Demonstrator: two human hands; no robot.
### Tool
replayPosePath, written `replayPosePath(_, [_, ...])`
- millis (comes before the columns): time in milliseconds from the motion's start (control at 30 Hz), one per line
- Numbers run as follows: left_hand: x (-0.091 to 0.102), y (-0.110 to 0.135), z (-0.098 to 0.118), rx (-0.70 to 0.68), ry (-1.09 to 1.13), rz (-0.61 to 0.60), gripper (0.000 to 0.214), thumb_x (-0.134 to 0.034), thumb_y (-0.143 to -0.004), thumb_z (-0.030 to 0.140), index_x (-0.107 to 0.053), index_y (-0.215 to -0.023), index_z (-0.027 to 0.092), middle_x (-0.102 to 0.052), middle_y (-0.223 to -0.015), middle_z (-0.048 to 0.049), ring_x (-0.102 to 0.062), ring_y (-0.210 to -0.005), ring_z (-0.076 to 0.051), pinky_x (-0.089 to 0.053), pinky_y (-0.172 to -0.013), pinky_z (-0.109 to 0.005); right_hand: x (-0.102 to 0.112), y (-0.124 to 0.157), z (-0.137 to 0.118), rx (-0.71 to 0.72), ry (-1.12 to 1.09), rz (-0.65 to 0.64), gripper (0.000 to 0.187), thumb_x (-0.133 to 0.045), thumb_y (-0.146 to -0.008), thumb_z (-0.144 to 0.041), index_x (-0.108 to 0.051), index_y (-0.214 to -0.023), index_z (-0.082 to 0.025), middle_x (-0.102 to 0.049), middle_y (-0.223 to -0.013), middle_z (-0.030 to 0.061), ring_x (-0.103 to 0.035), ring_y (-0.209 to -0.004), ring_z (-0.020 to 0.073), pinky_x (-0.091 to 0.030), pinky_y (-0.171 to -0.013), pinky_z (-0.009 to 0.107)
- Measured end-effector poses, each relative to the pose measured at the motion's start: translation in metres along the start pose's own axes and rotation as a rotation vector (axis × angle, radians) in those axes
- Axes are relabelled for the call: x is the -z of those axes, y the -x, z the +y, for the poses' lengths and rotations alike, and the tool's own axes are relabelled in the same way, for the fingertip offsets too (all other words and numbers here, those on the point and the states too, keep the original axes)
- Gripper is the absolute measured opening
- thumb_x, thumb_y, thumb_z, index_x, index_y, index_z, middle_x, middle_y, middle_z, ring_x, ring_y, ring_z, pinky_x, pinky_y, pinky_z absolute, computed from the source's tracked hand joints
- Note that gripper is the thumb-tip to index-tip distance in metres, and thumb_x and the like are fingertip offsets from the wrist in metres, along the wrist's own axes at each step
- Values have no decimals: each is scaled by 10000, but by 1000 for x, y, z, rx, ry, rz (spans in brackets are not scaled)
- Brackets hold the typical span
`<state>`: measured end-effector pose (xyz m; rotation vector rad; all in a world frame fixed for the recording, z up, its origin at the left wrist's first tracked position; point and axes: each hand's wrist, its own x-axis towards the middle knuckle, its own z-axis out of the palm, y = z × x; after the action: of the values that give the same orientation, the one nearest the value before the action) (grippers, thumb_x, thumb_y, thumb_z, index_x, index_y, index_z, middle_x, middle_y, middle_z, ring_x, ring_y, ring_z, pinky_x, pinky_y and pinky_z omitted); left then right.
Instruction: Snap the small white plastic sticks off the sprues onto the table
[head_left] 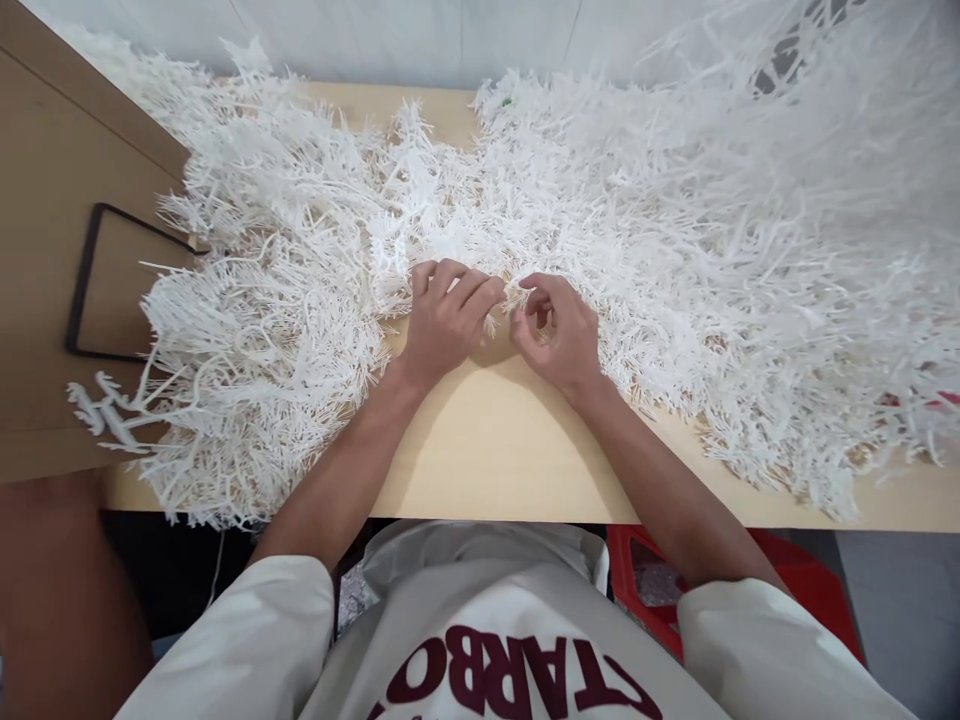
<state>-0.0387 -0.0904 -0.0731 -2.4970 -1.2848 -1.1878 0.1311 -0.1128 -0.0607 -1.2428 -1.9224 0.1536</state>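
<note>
My left hand (450, 315) is closed, palm down, with its fingers curled around a small white bristly sprig (491, 325) that shows below the fingertips. Close beside it, my right hand (559, 330) pinches the white bristly strands between thumb and index finger, and its other fingers are curled in. Both hands are just above the front part of the pale wooden table (502, 430). A left heap of white, plastic-looking branched sprigs (277, 260) and a wide right heap (675, 230) surround the hands and meet behind them. The exact piece between the right fingertips is partly hidden.
A brown board or box (45, 250) with a black metal loop (79, 280) stands at the left. Behind the table is a pale wall (420, 40). A red plastic object (810, 590) is below the table edge at right. Another person's limb (60, 580) shows at lower left.
</note>
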Motion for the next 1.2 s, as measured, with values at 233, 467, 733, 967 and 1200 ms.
replayPosePath(233, [0,1,-5,-105,-94,7,175,-404,-962,280,-578,-948,261,-666,-844,10,-576,-902,-174,-344,-910,-446,-5,-4,7,40,139,-33,313,-410,-953,-349,-503,-1237,-255,-639,-928,34,-591,-759,136,-469,-711,278])
replayPosePath(467, [1,1,-5,-96,-109,-10,194,-406,-960,281,-595,-930,252,-666,-807,11,-571,-900,-185,-332,-894,-445,-1,-6,10,267,319,-110,284,-435,-948,-294,-577,-723,-194,-569,-637,-1,-498,-602,107,-357,-592,251])
replayPosePath(733, [-3,-6,-12,136,-27,3,334,-316,-983,345,-593,-842,224,-658,-766,0,-528,-797,-157,-341,-866,-393,7,10,-23,588,-1,-76,280,-483,-794,-138,-419,-527,-200,-407,-466,-56,-328,-470,80,-285,-499,246])
replayPosePath(967, [5,-8,4,158,134,36,359,-247,-983,428,-537,-970,217,-620,-914,-44,-575,-878,-152,-424,-792,-325,-3,2,-14,112,-31,-22,201,-544,-851,-307,-564,-1029,-216,-619,-904,42,-573,-756,145,-479,-713,303])
replayPosePath(1200, [1,-5,5,136,194,23,305,-264,-979,429,-474,-1099,243,-612,-968,-59,-600,-891,-150,-449,-763,-297,-13,1,2,-50,-54,-78,423,-506,-888,-465,-449,-1250,-253,-639,-1084,68,-628,-909,195,-504,-815,367])
